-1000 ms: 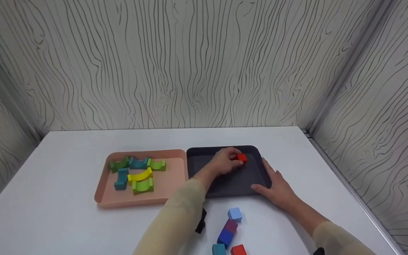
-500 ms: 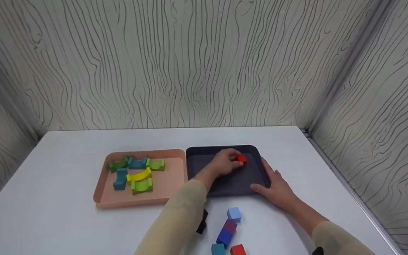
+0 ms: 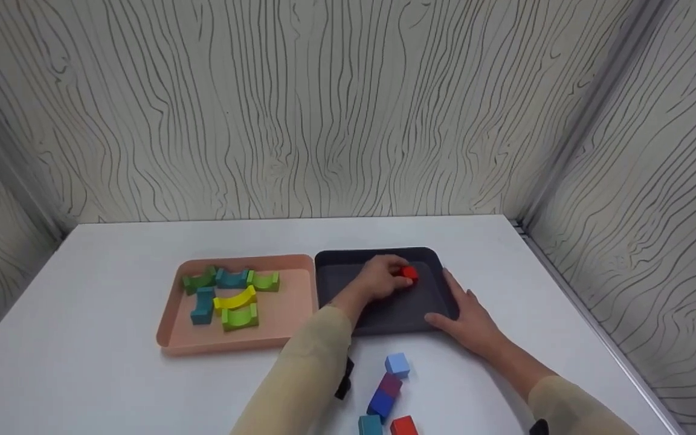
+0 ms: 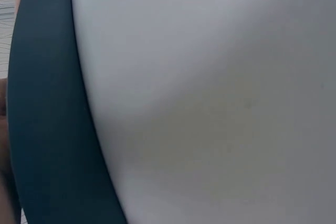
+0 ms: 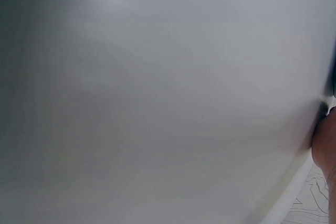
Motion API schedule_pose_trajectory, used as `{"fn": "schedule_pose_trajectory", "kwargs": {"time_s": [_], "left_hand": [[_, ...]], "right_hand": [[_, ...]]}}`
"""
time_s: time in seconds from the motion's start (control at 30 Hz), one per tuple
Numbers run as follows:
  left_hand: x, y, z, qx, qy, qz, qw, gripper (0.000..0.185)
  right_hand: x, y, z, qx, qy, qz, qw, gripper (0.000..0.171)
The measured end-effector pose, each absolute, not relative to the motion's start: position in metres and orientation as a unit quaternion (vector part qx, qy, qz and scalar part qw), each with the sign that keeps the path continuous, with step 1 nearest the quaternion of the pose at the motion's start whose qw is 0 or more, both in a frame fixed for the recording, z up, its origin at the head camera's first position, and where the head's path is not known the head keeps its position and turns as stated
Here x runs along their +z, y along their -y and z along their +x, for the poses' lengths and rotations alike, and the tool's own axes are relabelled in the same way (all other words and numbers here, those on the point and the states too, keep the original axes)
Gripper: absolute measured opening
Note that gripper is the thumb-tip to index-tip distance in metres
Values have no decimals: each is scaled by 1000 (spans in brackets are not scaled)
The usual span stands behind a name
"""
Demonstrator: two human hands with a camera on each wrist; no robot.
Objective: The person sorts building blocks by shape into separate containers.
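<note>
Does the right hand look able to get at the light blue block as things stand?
Probably yes: the right hand, resting against the dark tray, holds no block, and nothing visible stands between it and the light blue block.

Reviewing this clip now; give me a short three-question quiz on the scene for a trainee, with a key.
1. Multiple choice: the left-hand grip pinches a cube of which colour?
A) yellow
B) red
C) light blue

2. True or false: the right-hand grip holds a blue cube.

3. Count: how many curved blocks lie in the pink tray?

Key:
1. B; it is the red cube, at the dark tray.
2. False; it rests at the dark tray's right edge, with no cube.
3. Six.
</note>
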State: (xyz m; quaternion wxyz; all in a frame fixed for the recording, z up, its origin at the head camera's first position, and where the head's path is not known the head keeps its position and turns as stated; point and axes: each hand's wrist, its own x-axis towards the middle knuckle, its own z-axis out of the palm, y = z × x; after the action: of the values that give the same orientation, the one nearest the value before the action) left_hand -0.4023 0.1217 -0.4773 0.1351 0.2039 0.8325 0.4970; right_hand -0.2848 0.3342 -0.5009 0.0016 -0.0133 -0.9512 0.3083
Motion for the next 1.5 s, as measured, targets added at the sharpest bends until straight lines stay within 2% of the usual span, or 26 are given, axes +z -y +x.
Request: {"fn": "schedule_pose_trajectory", "kwargs": {"time_s": [0.23,0.5,0.83,1.13,1.5], "left_hand": [[-470,-113,-398,500,-828,212,137,49],[-448,-98,-390,522,-808,248,116,54],[-425,-65,-355,558,-777,272,105,49],[-424,-32,-316,597,-745,270,127,51],[-439,-10,-283,613,-732,255,153,44]], "right_hand": [[-504,-332,-286,307,952,-5,6,108],[-503,-335,-286,303,953,-2,13,108],[-503,-333,-286,300,954,-2,7,109],[-504,-335,-287,298,955,-4,8,108],[-503,-337,-290,297,955,-1,0,109]]}}
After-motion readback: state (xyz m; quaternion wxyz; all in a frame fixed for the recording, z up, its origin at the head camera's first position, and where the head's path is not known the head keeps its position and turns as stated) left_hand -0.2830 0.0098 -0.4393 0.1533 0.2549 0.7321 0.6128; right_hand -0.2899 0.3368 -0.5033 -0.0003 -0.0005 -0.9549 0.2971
